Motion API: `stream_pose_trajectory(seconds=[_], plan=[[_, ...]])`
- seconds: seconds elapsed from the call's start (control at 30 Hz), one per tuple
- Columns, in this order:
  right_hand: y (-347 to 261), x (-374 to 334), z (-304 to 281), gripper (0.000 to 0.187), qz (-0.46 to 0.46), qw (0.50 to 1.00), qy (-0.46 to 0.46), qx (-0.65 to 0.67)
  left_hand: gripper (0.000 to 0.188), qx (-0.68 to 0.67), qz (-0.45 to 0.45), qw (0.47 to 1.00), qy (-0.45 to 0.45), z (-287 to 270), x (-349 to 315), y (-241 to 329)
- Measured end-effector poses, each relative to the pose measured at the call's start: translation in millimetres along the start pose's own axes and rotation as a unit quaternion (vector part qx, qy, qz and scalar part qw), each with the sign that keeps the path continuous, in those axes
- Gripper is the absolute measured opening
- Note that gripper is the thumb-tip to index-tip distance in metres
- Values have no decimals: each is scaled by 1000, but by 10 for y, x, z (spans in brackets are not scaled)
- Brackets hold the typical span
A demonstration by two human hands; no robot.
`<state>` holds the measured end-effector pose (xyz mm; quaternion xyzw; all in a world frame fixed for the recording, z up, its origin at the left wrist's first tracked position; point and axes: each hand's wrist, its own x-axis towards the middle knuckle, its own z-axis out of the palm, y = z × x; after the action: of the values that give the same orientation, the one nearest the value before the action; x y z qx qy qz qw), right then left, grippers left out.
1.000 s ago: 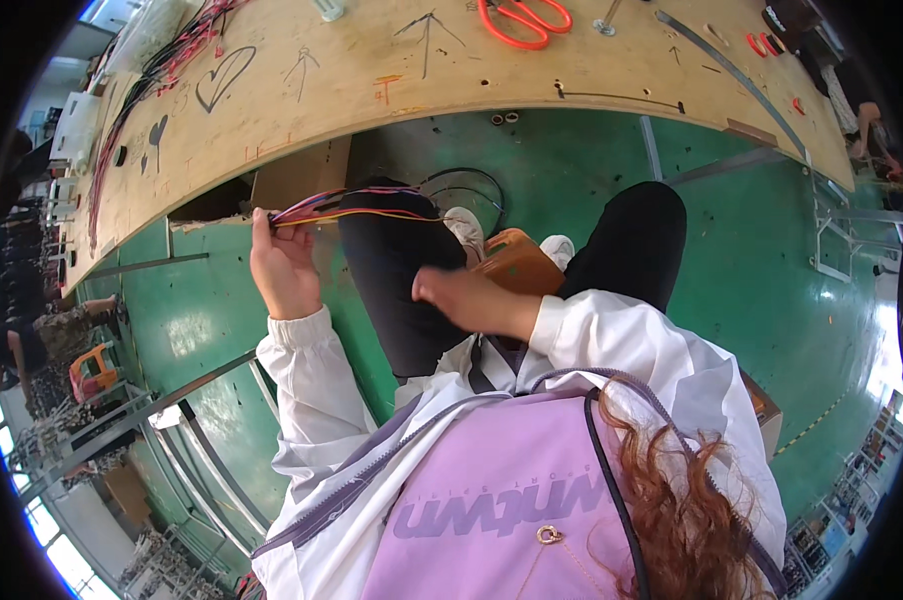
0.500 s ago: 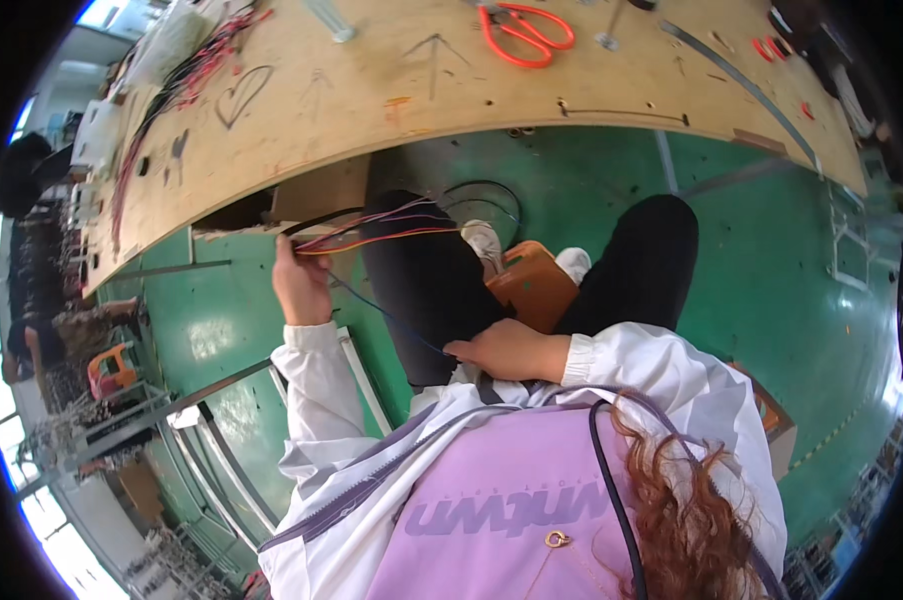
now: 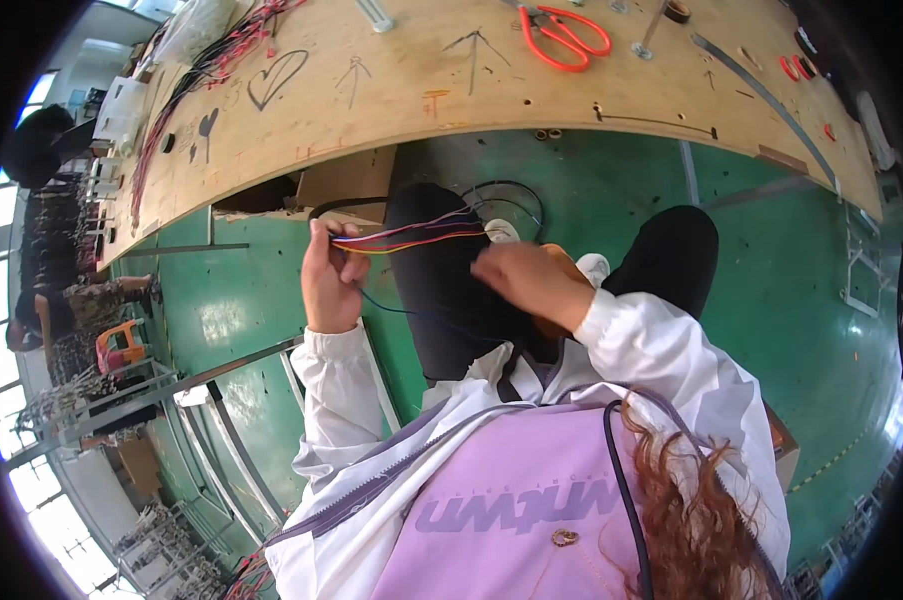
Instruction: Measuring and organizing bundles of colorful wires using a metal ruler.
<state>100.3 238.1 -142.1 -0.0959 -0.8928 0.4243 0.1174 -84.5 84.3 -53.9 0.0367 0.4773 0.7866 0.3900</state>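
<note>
My left hand (image 3: 333,285) is closed on a black-sheathed cable, left of my left knee. Several thin coloured wires (image 3: 411,239), red, yellow and purple among them, fan out from its end to the right, above my thigh. One dark blue wire (image 3: 401,309) droops apart from the bundle, down over my leg. My right hand (image 3: 533,284) is raised over my lap, close to the wires' right ends. Motion smears its fingers, so I cannot make out whether they hold anything.
A wooden workbench (image 3: 371,115) spans the far side, bearing orange-handled scissors (image 3: 566,42), a metal strip (image 3: 761,100) and a pile of red and black wires (image 3: 211,68). A cardboard box (image 3: 346,182) and a black cable loop (image 3: 539,205) lie beneath. Metal frames (image 3: 221,450) stand left.
My right hand has let go of the blue wire at my lap and moved up and right. The blue wire now sags. My left hand keeps the cable, and the view has shifted.
</note>
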Motion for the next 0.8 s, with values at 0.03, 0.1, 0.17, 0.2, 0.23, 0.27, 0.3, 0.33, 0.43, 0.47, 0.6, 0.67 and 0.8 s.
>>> stream_pose_trajectory(seconds=[0.03, 0.1, 0.17, 0.2, 0.23, 0.27, 0.3, 0.33, 0.43, 0.47, 0.6, 0.67, 0.8], plan=[[84, 73, -29, 24, 24, 998, 47, 16, 26, 9, 5, 1000, -8, -8, -15, 25], [257, 186, -95, 16, 49, 990, 123, 50, 26, 8, -6, 1000, -14, -26, 6, 26], [375, 286, -25, 14, 45, 989, 120, 78, 27, 14, -13, 1000, -17, -30, 1, 38], [413, 305, 22, 14, 38, 987, 116, 105, 27, 12, -18, 1000, -15, -21, -2, 33], [409, 332, 81, 14, 39, 987, 118, 104, 28, 11, -20, 1000, -10, -23, -6, 43], [403, 359, 141, 14, 26, 986, 129, 101, 28, 10, -18, 1000, -12, -32, -11, 43], [410, 379, 180, 15, 13, 985, 140, 97, 28, 10, -19, 1000, -13, -32, -10, 41], [397, 409, 199, 15, 12, 985, 139, 98, 28, 8, -19, 1000, -14, -43, -21, 50], [344, 498, 232, 15, -23, 990, 125, 57, 29, 11, -15, 1000, -11, -71, -32, 60], [308, 530, 238, 14, -41, 990, 129, 46, 29, 16, -12, 1000, -9, -84, -41, 67], [298, 622, 210, 11, -74, 992, 102, 21, 30, 29, -9, 1000, 8, -72, -47, 61], [257, 661, 168, 11, -77, 992, 97, 27, 29, 26, -5, 1000, 16, -92, -54, 82], [271, 665, -43, 12, -87, 988, 124, 44, 29, 17, 4, 999, 41, -117, -7, 55]])
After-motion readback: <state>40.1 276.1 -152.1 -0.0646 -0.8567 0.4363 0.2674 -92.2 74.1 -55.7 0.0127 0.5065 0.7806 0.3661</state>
